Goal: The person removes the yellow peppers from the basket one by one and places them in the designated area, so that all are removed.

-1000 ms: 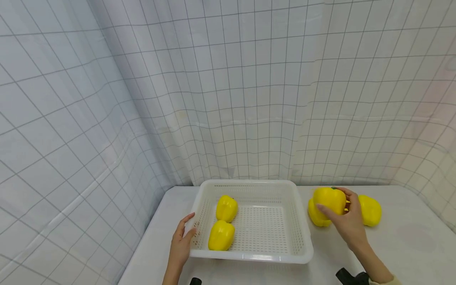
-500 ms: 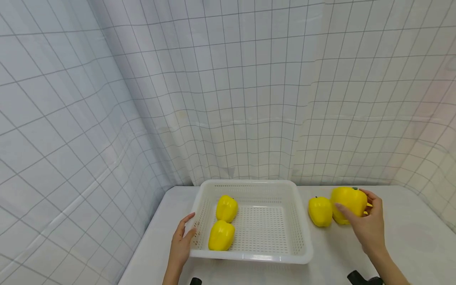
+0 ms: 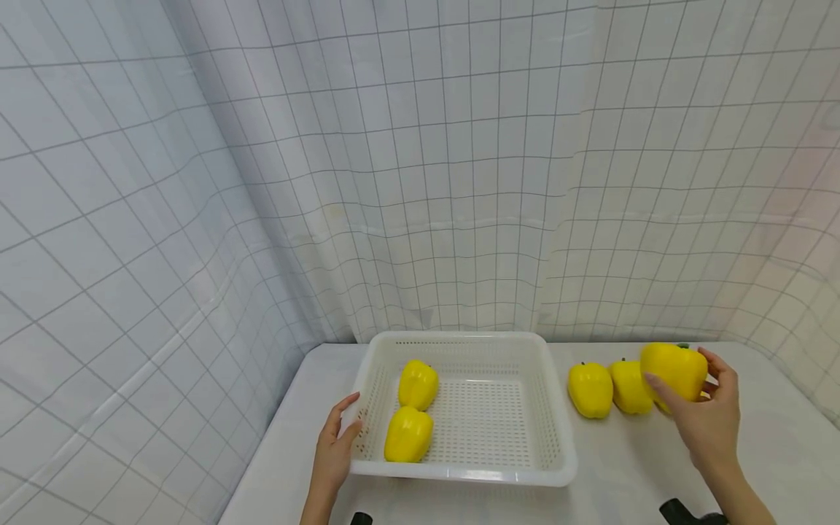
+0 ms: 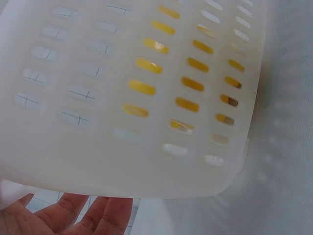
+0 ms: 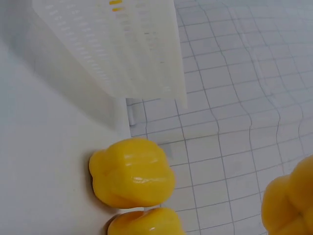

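Note:
My right hand (image 3: pixel 712 412) grips a yellow bell pepper (image 3: pixel 676 368), thumb on its near side and fingers round the far side. That held pepper (image 5: pixel 291 205) is partly visible at the right edge of the right wrist view. Two more yellow bell peppers, a left one (image 3: pixel 590 391) and a middle one (image 3: pixel 630 386), stand on the table beside it, and a third yellow shape shows mostly hidden behind the held pepper. On the left, my left hand (image 3: pixel 335 445) holds the rim of a white plastic basket (image 3: pixel 462 477); its fingers (image 4: pixel 115 215) reach over the rim in the left wrist view.
Inside the basket, two yellow bell peppers, a rear one (image 3: pixel 418 384) and a front one (image 3: pixel 408 434), lie along its left side. The white table (image 3: pixel 774 430) extends to the right, and a gridded white curtain (image 3: pixel 459 219) hangs behind its far edge.
My right hand has carried the held pepper to the right, from over the leftmost table pepper to the far end of the row. The left hand and basket stay put.

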Action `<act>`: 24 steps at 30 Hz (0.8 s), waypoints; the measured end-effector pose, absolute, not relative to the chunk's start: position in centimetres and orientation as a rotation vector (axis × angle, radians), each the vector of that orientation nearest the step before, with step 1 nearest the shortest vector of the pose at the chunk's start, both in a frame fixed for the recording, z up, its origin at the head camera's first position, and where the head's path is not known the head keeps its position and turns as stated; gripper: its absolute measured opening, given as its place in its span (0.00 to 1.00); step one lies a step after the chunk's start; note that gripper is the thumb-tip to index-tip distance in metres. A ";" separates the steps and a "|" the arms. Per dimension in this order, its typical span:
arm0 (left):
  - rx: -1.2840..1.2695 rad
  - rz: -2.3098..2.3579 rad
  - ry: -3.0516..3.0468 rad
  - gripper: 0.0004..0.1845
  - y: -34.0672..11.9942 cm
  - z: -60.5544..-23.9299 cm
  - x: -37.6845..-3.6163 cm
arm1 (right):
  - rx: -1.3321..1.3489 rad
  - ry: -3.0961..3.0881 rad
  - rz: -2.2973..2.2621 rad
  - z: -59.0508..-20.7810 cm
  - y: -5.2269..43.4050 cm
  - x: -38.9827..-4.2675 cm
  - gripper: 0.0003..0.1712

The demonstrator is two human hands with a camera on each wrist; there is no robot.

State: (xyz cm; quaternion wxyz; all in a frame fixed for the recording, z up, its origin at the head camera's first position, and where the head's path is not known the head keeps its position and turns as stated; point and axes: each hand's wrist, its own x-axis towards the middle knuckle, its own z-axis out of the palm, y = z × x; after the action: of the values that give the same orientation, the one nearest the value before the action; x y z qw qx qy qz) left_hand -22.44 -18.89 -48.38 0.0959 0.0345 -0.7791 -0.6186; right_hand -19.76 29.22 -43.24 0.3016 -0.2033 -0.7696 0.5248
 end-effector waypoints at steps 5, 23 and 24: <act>0.086 -1.838 -2.305 0.24 -18.9 -48.5 -22.5 | -0.591 -2.045 1.376 -43.8 30.6 -19.8 0.48; 0.093 -1.836 -2.311 0.24 -19.0 -48.6 -22.5 | -0.719 -2.098 1.247 -46.0 36.5 -20.6 0.51; 0.086 -1.833 -2.311 0.24 -19.0 -48.6 -22.5 | -0.723 -2.103 1.233 -46.1 36.7 -20.6 0.51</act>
State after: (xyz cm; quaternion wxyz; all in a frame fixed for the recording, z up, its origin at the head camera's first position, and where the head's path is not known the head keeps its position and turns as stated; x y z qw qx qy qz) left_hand -22.48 -18.97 -48.57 0.0952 0.0290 -0.7797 -0.6182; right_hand -20.65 36.71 -46.14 0.2951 -0.2716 -0.7902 0.4634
